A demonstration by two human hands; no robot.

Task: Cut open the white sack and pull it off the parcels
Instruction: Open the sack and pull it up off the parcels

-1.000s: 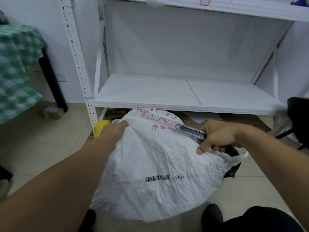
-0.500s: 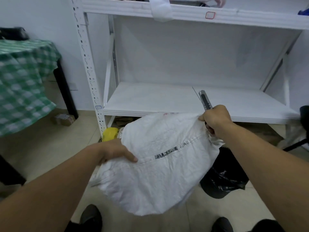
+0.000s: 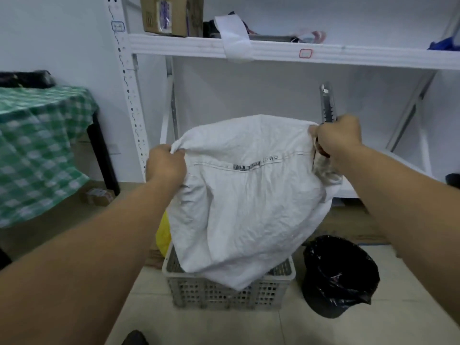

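While left hand (image 3: 165, 163) and right hand (image 3: 339, 138) grip it, white sack (image 3: 249, 207) hangs vertically.

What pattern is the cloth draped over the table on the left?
The cloth is a green-and-white check, shown in the head view.

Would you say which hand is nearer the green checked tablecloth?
Left. The left hand grips the white woven sack at the end toward the tablecloth; the right hand grips the opposite end, farther right.

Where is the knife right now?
In the head view, the knife sticks up from the right hand, right of centre. That hand also grips the sack's top corner, in front of the shelf.
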